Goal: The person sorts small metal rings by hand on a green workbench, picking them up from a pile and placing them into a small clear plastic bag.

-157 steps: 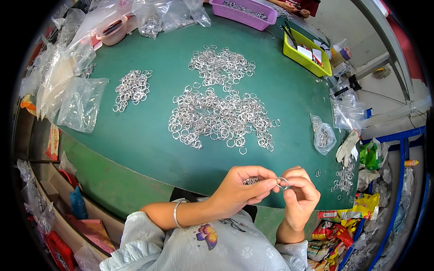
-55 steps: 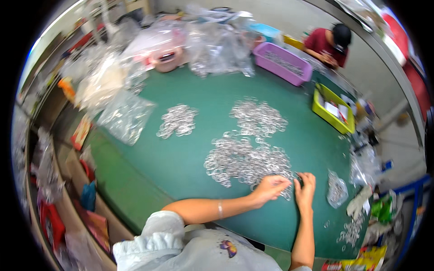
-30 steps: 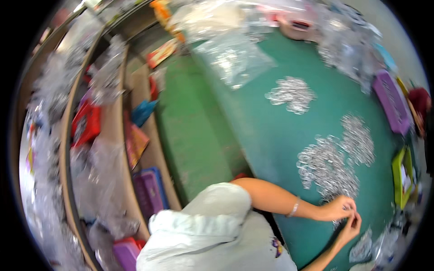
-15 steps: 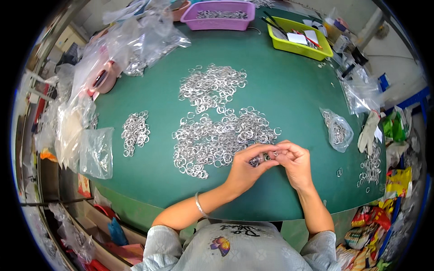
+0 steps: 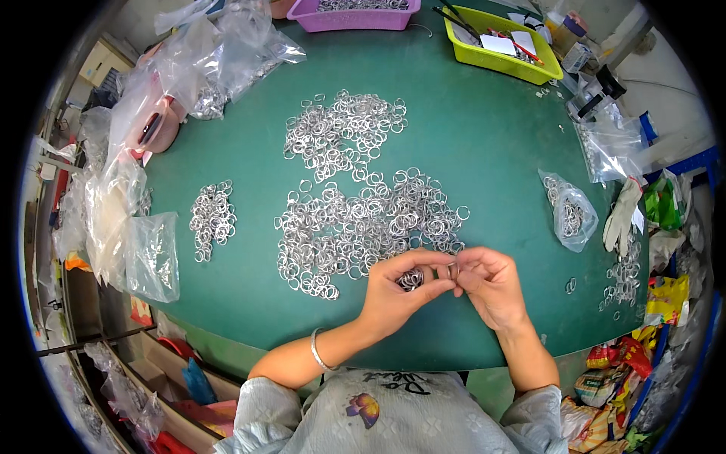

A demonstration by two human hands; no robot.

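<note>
My left hand (image 5: pixel 397 291) cups a small bunch of silver metal rings (image 5: pixel 411 279) in its palm, thumb and forefinger pinching toward my right hand. My right hand (image 5: pixel 491 284) meets it fingertip to fingertip, pinching a single ring (image 5: pixel 452 270) between them. Both hands hover over the near edge of the green table (image 5: pixel 484 151). Just beyond them spreads a big loose pile of silver rings (image 5: pixel 363 227), with a second pile (image 5: pixel 344 132) farther back and a small heap (image 5: pixel 212 219) to the left.
Clear plastic bags (image 5: pixel 144 257) crowd the left edge, some holding rings. A purple tray (image 5: pixel 355 11) and a yellow-green tray (image 5: pixel 503 45) stand at the back. A small bag of rings (image 5: pixel 571 216), a white glove (image 5: pixel 622 216) and loose rings (image 5: pixel 624 276) lie right.
The view swung far left and came back over the table. My hands reached into the big pile, then drew back to the near edge with rings held between them.
</note>
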